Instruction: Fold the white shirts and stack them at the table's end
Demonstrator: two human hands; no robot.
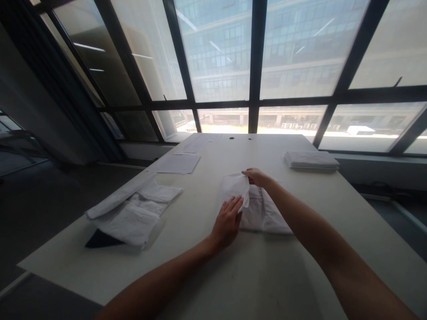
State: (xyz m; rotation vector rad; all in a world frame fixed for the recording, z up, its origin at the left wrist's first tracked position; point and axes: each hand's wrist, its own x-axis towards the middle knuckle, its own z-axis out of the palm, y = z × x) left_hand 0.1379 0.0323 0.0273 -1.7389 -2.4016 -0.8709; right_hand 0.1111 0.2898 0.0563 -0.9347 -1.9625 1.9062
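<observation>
Right hand (258,177) has fingertips clamped on white cloth (235,184), left hand (227,223) lies flat on it, fingers nearly together; cloth under left fingers may crease if they slip while right pulls.

No text, label, brand, number or sign can be read. Faint grey marks, too small and blurred to make out, show on the far papers (210,138) at the back left of the white table (273,151). The nearer sheet (178,164), on the same side, shows only an indistinct pale grey surface.
</observation>
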